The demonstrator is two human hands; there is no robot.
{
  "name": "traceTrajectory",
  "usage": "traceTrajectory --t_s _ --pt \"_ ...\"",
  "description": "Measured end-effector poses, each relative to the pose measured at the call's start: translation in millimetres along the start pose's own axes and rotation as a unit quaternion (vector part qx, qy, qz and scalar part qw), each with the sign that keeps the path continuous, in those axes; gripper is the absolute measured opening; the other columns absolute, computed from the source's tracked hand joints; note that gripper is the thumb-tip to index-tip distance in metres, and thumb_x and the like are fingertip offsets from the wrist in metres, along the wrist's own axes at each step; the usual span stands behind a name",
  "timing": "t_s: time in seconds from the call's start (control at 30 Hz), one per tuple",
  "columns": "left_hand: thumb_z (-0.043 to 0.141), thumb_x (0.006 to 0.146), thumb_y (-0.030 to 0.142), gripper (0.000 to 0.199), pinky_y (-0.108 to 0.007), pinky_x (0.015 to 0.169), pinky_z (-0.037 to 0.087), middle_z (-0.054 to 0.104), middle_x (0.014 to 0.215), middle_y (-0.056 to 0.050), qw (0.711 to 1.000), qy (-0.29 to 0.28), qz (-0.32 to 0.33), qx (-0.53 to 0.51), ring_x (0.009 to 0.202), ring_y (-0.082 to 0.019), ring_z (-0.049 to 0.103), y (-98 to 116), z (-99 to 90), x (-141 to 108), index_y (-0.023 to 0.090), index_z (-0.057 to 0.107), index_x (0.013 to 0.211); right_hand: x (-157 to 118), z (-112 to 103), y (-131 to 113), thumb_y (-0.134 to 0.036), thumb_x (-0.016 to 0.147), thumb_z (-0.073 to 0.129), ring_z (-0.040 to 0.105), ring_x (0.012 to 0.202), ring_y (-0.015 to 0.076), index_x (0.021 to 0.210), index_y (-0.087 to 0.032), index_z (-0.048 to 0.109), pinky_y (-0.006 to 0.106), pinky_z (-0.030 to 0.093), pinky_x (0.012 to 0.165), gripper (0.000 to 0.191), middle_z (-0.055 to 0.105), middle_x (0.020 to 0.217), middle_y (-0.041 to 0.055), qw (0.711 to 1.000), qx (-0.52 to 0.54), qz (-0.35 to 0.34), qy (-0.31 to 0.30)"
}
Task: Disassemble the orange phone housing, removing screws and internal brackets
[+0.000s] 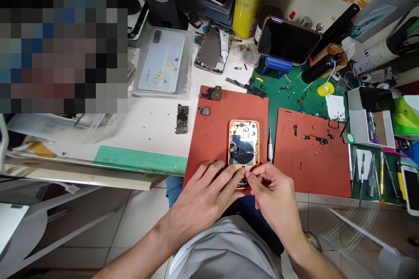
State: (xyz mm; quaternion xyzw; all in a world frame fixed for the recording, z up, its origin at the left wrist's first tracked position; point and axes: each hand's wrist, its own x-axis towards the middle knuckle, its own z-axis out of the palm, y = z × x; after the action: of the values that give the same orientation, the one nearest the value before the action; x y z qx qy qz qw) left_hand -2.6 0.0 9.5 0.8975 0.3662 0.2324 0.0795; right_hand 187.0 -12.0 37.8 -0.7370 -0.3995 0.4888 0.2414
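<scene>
An opened phone housing point(245, 130) with an orange frame lies on the red-brown mat near its front edge, bare inside apart from a round black coil and some flex cables. My left hand point(209, 192) grips its lower left side, fingers bent over the bottom part. At the lower right, my right hand point(275, 189) has thumb and fingers pinched together over the bottom end; what is between them is hidden. Beyond the housing on the mat lie a camera module point(214, 93) and a smaller metal part point(204, 111). A logic board point(182, 119) rests on the white table to the left.
A screwdriver point(270, 146) lies between the two mats. Small parts point(319, 140) are scattered on the right mat point(314, 174). A propped-up phone point(290, 39), a yellow spray can point(250, 2) and a boxed phone point(162, 61) stand or lie farther back. A person's blurred picture fills the upper left.
</scene>
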Motion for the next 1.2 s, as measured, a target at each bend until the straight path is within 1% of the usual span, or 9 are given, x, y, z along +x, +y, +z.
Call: traceTrajectory --t_s 0.1,0.27,0.47,0.8,0.9,1.07,1.2 --pt "0.064 0.109 0.037 0.04 -0.047 0.098 0.047 0.076 0.126 -0.01 0.999 -0.009 0.013 0.028 0.11 -0.031 0.06 0.6 0.1 1.0 0.009 0.069 0.137 -2.2 -1.4 0.7 -0.068 0.092 0.067 0.048 0.044 0.0114 0.077 -0.023 0.064 0.025 0.035 0.045 0.047 0.061 0.058 -0.0028 1.0 -0.003 -0.017 0.003" --pt "0.063 0.109 0.041 0.044 -0.048 0.1 0.046 0.075 0.129 -0.011 0.998 -0.009 0.029 0.05 0.111 -0.031 0.061 -1.6 2.6 -1.3 0.009 0.069 0.139 -10.8 -7.2 3.9 -0.062 0.096 0.068 0.047 0.044 0.011 0.077 -0.023 0.064 0.024 0.037 0.048 0.044 0.052 0.051 -0.0058 0.998 -0.008 -0.057 0.036" --pt "0.062 0.109 0.044 0.045 -0.047 0.1 0.045 0.075 0.127 -0.009 0.999 -0.016 0.019 0.033 0.111 -0.03 0.059 -5.1 4.3 -2.2 0.013 0.069 0.141 -15.3 -11.3 7.8 -0.059 0.095 0.071 0.048 0.043 0.0108 0.076 -0.023 0.064 0.024 0.038 0.048 0.042 0.053 0.051 -0.006 0.996 0.006 -0.073 0.058" --pt "0.053 0.113 0.043 0.045 -0.046 0.1 0.045 0.075 0.127 -0.011 0.999 -0.012 0.012 0.03 0.112 -0.031 0.06 -4.1 4.8 -3.1 0.012 0.067 0.142 -16.7 -6.8 13.6 -0.057 0.098 0.069 0.048 0.044 0.0105 0.077 -0.023 0.064 0.023 0.039 0.048 0.04 0.053 0.051 -0.0065 0.996 -0.003 -0.08 0.049" --pt "0.055 0.112 0.044 0.045 -0.045 0.1 0.047 0.075 0.13 -0.012 1.0 -0.008 0.01 0.01 0.113 -0.03 0.061 -6.1 4.5 -4.0 0.012 0.067 0.142 -17.9 -7.9 14.7 -0.057 0.098 0.069 0.049 0.044 0.0106 0.078 -0.023 0.064 0.023 0.039 0.048 0.04 0.053 0.052 -0.0065 0.996 0.002 -0.081 0.049" --pt "0.061 0.11 0.036 0.037 -0.044 0.099 0.048 0.075 0.13 -0.01 1.0 -0.005 0.021 -0.003 0.111 -0.029 0.062 -8.1 2.0 -3.8 0.017 0.069 0.141 -19.7 -9.5 17.8 -0.057 0.098 0.069 0.049 0.043 0.0106 0.079 -0.023 0.065 0.023 0.038 0.047 0.04 0.053 0.052 -0.0068 0.996 0.014 -0.079 0.049" --pt "0.067 0.106 0.036 0.04 -0.046 0.099 0.049 0.076 0.129 -0.011 1.0 0.004 0.026 -0.005 0.111 -0.029 0.061 -8.6 3.3 -4.2 0.014 0.069 0.139 -20.6 -9.6 18.6 -0.057 0.098 0.07 0.049 0.043 0.0105 0.078 -0.023 0.064 0.023 0.039 0.047 0.04 0.053 0.052 -0.007 0.996 0.013 -0.076 0.051"
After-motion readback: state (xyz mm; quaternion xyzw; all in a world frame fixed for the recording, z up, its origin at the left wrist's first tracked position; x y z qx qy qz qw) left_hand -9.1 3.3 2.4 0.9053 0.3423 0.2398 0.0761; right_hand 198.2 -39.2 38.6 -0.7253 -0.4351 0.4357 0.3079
